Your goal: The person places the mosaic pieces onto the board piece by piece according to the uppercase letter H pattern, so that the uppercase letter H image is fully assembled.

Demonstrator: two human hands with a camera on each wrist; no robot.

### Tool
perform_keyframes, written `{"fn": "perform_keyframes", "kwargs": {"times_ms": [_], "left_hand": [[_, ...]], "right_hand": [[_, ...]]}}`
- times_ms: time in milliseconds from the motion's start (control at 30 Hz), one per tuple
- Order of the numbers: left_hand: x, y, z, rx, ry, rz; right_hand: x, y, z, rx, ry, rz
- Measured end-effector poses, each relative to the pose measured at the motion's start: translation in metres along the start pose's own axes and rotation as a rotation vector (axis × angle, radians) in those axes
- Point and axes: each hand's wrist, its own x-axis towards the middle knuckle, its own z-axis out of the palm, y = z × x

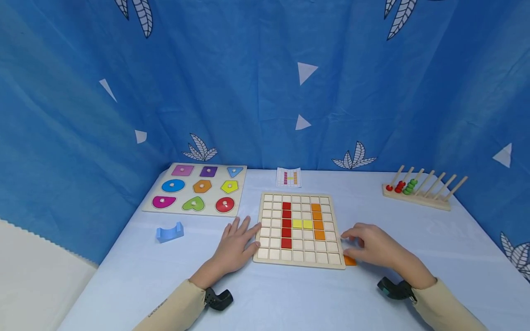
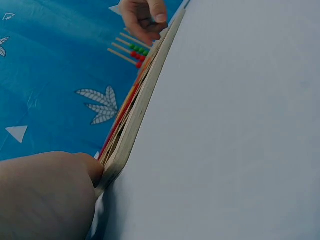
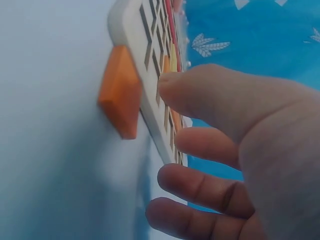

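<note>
A wooden grid board (image 1: 298,264) lies on the table. It holds a column of red tiles (image 1: 286,225), two yellow tiles (image 1: 302,224) and a column of orange tiles (image 1: 318,225). My left hand (image 1: 234,247) rests at the board's left edge with its fingers spread. By the right edge hovers my right hand (image 1: 374,246), its fingers loosely bent and nothing between them. In the right wrist view, a loose orange tile (image 3: 120,92) leans against the board's edge, apart from the thumb.
Behind the board is a pattern card (image 1: 288,178). A knob shape puzzle (image 1: 165,202) lies at the back left, with a blue curved block (image 1: 169,233) in front of it. A peg bead counter (image 1: 418,197) stands at the back right, before a blue curtain (image 1: 265,92).
</note>
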Motion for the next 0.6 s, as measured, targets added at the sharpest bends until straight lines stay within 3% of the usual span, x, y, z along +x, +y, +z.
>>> {"fn": "perform_keyframes", "kwargs": {"times_ms": [600], "left_hand": [[0.000, 0.000, 0.000, 0.004, -0.010, -0.009]], "right_hand": [[-0.014, 0.002, 0.004, -0.006, -0.016, -0.007]]}}
